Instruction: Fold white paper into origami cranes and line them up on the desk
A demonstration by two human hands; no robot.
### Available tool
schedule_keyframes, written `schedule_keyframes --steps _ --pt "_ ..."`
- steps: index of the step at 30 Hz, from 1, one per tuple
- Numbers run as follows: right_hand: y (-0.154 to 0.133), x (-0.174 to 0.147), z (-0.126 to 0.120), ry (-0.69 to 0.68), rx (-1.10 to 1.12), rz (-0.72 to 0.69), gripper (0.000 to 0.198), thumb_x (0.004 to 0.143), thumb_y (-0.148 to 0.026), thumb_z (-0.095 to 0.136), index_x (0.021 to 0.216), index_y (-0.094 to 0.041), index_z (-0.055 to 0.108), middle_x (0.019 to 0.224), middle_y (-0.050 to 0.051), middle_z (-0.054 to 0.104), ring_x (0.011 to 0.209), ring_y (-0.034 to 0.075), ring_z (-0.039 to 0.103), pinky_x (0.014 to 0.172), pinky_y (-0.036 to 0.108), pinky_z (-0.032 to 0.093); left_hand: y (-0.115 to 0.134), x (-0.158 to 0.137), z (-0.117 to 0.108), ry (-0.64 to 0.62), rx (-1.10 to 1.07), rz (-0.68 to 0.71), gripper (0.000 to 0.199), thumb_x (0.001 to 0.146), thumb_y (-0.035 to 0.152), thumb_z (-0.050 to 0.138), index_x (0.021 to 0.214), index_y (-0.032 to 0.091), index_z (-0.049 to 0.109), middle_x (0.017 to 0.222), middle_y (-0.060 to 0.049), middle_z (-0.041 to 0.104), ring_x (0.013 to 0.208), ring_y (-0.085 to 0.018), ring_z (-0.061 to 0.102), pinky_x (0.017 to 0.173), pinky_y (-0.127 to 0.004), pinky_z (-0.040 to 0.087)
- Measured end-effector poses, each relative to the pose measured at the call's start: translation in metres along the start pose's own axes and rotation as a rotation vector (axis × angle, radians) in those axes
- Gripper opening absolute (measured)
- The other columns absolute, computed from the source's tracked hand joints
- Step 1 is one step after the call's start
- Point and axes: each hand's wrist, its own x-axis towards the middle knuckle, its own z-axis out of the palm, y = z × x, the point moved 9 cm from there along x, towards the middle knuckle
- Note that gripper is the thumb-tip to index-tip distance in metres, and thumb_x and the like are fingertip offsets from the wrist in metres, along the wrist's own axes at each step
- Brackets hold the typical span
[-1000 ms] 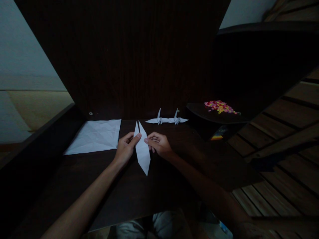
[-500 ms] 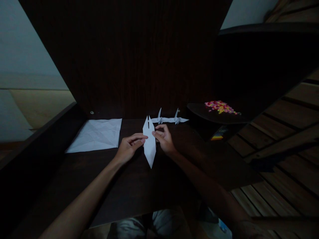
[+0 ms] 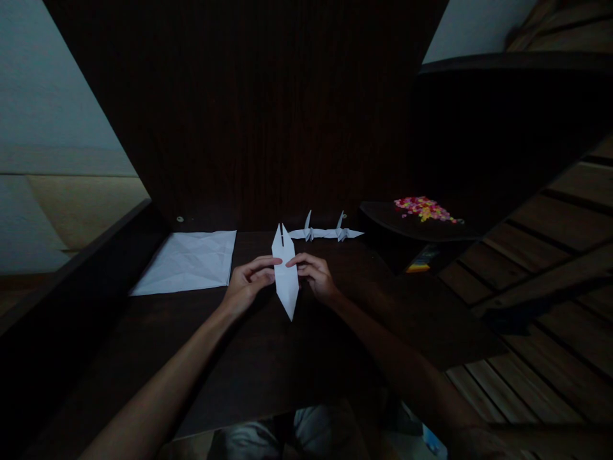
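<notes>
A folded piece of white origami paper [image 3: 287,281] is held above the dark desk, its single point toward me and its two split tips pointing away. My left hand [image 3: 249,278] pinches its left edge, a fingertip on the upper face and the thumb close to the edge. On the opposite edge, my right hand [image 3: 315,275] grips it with fingertips on top; its thumb is partly hidden behind the paper. Just beyond stand two folded paper cranes [image 3: 325,234] in a row along the back panel.
Left of my hands lies a stack of creased white paper sheets [image 3: 186,262]. A small corner shelf [image 3: 378,211] at the right carries a heap of pink, red and yellow bits [image 3: 426,208]. A raised side board [image 3: 76,255] borders the desk [image 3: 230,364] on the left.
The fingers of my right hand have shifted, with a fingertip now on the paper's face where the thumb was. The paper has tilted slightly, its split tips moving left.
</notes>
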Motion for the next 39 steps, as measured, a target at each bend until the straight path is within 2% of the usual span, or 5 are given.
schedule_keyframes --steps 14,20,26,32,39 --pt "0.006 -0.002 -0.001 0.027 0.007 0.032 0.020 0.066 -0.028 0.062 0.083 -0.020 0.068 0.063 0.000 0.058 0.055 0.014 0.051 0.043 0.023 0.039 0.001 -0.002 0.004 -0.064 -0.051 -0.056 0.044 0.065 0.023 0.077 0.107 0.014 0.065 0.093 -0.010 0.072 0.080 -0.020 0.067 0.073 -0.031 0.051" --pt "0.010 -0.003 0.003 -0.028 0.040 0.019 0.024 0.068 -0.031 0.066 0.089 -0.018 0.068 0.070 0.000 0.060 0.050 0.011 0.050 0.041 0.021 0.038 0.000 0.001 -0.001 0.012 -0.003 -0.057 0.041 0.061 0.028 0.081 0.098 0.015 0.069 0.083 -0.007 0.072 0.074 -0.018 0.067 0.070 -0.030 0.051" --pt "0.001 -0.003 0.004 -0.001 0.013 -0.012 0.020 0.067 -0.033 0.072 0.080 -0.018 0.069 0.076 0.000 0.057 0.049 0.008 0.052 0.038 0.021 0.040 0.011 0.001 -0.004 0.087 0.120 0.020 0.029 0.061 0.032 0.080 0.084 0.016 0.074 0.094 -0.008 0.071 0.084 -0.020 0.066 0.078 -0.032 0.052" --pt "-0.008 -0.003 0.008 0.041 -0.069 -0.013 0.028 0.069 -0.041 0.071 0.061 -0.017 0.061 0.062 -0.002 0.051 0.044 0.008 0.050 0.037 0.021 0.039 0.009 0.001 -0.009 0.125 0.218 0.046 0.025 0.064 0.038 0.078 0.075 0.016 0.074 0.088 -0.006 0.069 0.081 -0.019 0.064 0.073 -0.030 0.052" --pt "-0.007 -0.004 0.003 0.140 -0.147 -0.004 0.031 0.069 -0.047 0.069 0.067 -0.018 0.060 0.057 -0.003 0.052 0.045 0.009 0.048 0.040 0.022 0.037 0.009 0.001 -0.011 0.156 0.223 0.050 0.027 0.064 0.041 0.077 0.077 0.017 0.074 0.081 -0.006 0.072 0.076 -0.020 0.065 0.071 -0.030 0.053"
